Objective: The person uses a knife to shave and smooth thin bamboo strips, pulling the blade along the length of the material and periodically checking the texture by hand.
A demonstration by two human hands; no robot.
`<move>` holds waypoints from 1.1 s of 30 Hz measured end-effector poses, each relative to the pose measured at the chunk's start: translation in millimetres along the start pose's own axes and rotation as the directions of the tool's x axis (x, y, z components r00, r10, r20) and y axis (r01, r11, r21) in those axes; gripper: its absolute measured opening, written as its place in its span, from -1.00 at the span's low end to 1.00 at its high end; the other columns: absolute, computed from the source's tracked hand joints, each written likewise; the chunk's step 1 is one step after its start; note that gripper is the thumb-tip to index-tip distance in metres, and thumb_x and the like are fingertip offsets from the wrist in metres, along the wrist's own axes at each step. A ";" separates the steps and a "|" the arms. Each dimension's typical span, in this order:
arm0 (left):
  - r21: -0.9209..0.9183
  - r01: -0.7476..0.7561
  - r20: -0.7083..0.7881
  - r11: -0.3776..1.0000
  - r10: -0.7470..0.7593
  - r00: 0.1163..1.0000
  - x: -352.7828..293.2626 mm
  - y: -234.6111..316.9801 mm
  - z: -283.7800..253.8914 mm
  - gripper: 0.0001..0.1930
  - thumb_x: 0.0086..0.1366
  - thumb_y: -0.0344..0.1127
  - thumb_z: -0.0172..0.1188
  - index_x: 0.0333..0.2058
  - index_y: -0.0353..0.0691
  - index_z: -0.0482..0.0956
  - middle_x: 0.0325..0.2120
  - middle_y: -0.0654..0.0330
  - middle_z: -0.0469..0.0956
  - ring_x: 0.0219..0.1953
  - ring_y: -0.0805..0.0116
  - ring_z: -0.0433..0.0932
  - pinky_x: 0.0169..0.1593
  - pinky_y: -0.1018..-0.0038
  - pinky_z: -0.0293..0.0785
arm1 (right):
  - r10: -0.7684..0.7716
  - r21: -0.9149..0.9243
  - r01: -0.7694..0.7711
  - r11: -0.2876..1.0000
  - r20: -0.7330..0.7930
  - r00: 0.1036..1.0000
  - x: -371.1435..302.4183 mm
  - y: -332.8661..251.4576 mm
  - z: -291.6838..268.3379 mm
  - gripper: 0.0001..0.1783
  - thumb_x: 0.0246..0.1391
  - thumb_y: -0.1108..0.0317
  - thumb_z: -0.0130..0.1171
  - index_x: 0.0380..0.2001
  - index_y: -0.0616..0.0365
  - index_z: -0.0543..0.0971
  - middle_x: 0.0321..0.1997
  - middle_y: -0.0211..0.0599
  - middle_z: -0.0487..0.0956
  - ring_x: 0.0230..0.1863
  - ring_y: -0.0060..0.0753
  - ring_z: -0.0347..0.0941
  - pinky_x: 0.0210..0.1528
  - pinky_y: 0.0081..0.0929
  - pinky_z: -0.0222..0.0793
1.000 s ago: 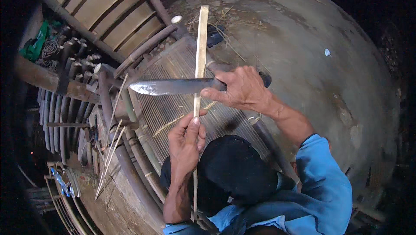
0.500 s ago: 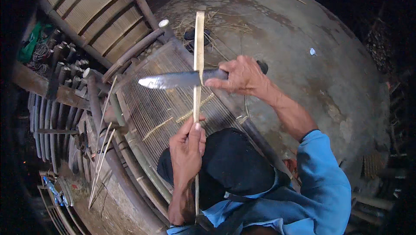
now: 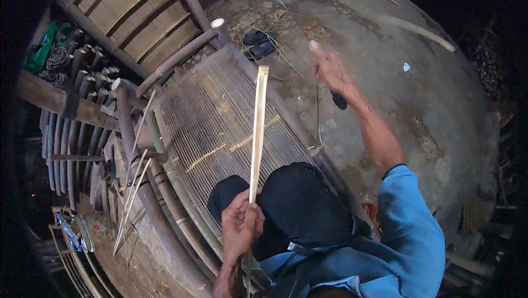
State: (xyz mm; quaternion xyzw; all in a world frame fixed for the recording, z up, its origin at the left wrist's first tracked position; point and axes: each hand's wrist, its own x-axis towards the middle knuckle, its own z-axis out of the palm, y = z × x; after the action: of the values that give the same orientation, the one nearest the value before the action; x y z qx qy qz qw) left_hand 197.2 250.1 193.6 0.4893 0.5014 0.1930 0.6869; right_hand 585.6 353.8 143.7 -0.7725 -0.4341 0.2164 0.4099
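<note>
My left hand (image 3: 242,222) pinches a pale split bamboo strip (image 3: 258,127) that stands up from my fingers, over my dark-clothed knees. Out to the right, above the floor, my right hand (image 3: 331,71) is closed with its thumb stretched up. Below it a thin dark line, which looks like the knife (image 3: 318,105) seen edge-on, hangs down; the handle is hidden in the fist. Far right, a blurred pale strip (image 3: 421,29) is in the air over the floor, apart from my hand.
A slatted bamboo bench (image 3: 209,122) with yellowish shavings lies in front of me. Dark sandals (image 3: 258,45) and loose fibres lie on the concrete floor (image 3: 418,116). Thin bamboo strips (image 3: 132,204) lean at the left, near stacked bamboo tubes (image 3: 85,86).
My right hand has swung away to the right from the bamboo strip, and a pale strip has come loose and flown off. My left hand has lowered with the remaining strip.
</note>
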 end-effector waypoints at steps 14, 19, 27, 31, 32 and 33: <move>0.054 -0.186 -0.191 0.981 0.193 0.962 21.3 -16.8 -13.0 -0.57 0.44 -0.29 0.16 0.24 -0.23 0.45 -0.59 0.38 0.46 -0.61 0.69 0.30 -0.56 0.70 0.20 | -0.002 0.073 -0.016 0.997 0.243 0.970 -18.9 16.9 32.8 -0.12 0.18 -0.49 -0.10 -0.44 0.28 0.58 -0.61 -0.31 0.39 -0.54 -0.43 0.32 -0.41 -0.28 0.25; 0.716 -0.318 -0.234 0.621 0.643 0.729 14.1 -42.7 -61.6 -0.57 0.41 -0.40 0.10 0.24 -0.06 0.50 -0.50 0.08 0.63 -0.55 0.41 0.54 -0.42 0.35 0.49 | 0.043 0.183 -0.158 0.970 0.511 0.859 -36.2 51.7 56.6 -0.37 0.02 0.02 0.43 0.06 0.17 0.52 -0.28 -0.41 0.50 -0.37 -0.53 0.37 -0.27 -0.50 0.34; 0.877 0.271 -0.448 0.397 0.470 0.761 -38.8 -10.5 -105.0 -0.60 0.33 -0.19 0.19 0.15 0.14 0.58 -0.51 0.07 0.56 -0.55 0.03 0.60 -0.41 0.18 0.54 | 0.438 0.170 -0.640 0.749 0.597 0.672 -98.1 182.4 44.9 -0.65 0.14 0.30 0.30 -0.07 0.25 0.53 -0.38 -0.35 0.58 -0.43 -0.47 0.49 -0.44 -0.46 0.42; 0.846 0.478 -0.526 0.237 0.518 0.674 -102.4 -25.4 -133.9 -0.68 0.31 -0.10 0.22 0.03 0.18 0.67 -0.53 0.11 0.56 -0.57 0.10 0.60 -0.47 0.23 0.50 | 0.354 0.175 -0.551 0.816 0.601 0.716 -96.6 112.7 76.6 -0.46 0.17 0.30 0.29 0.18 0.20 0.44 -0.33 -0.37 0.56 -0.36 -0.50 0.47 -0.36 -0.45 0.42; 0.794 0.587 -0.573 0.156 0.513 0.639 -119.0 -24.2 -131.3 -0.71 0.31 -0.10 0.22 -0.01 0.18 0.71 -0.54 0.12 0.56 -0.57 0.12 0.60 -0.47 0.23 0.49 | 0.215 -0.028 -0.249 0.968 0.605 0.766 -96.3 109.4 81.3 -0.41 0.21 0.28 0.27 0.26 0.18 0.40 -0.31 -0.41 0.55 -0.33 -0.54 0.45 -0.32 -0.50 0.40; 0.788 0.589 -0.585 0.177 0.511 0.629 -128.7 -19.2 -132.1 -0.71 0.31 -0.10 0.22 -0.01 0.18 0.71 -0.54 0.12 0.56 -0.57 0.12 0.60 -0.47 0.23 0.49 | -0.030 -0.111 0.111 0.988 0.564 0.825 -78.1 169.3 89.5 -0.41 0.23 0.30 0.25 0.28 0.20 0.37 -0.23 -0.41 0.52 -0.31 -0.59 0.40 -0.30 -0.55 0.37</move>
State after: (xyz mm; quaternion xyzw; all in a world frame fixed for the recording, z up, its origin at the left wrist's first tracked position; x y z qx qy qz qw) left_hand 22.5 207.5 238.9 0.6530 0.7524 -0.0093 -0.0861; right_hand 565.9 278.8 -48.0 -0.6850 -0.5775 0.3874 0.2173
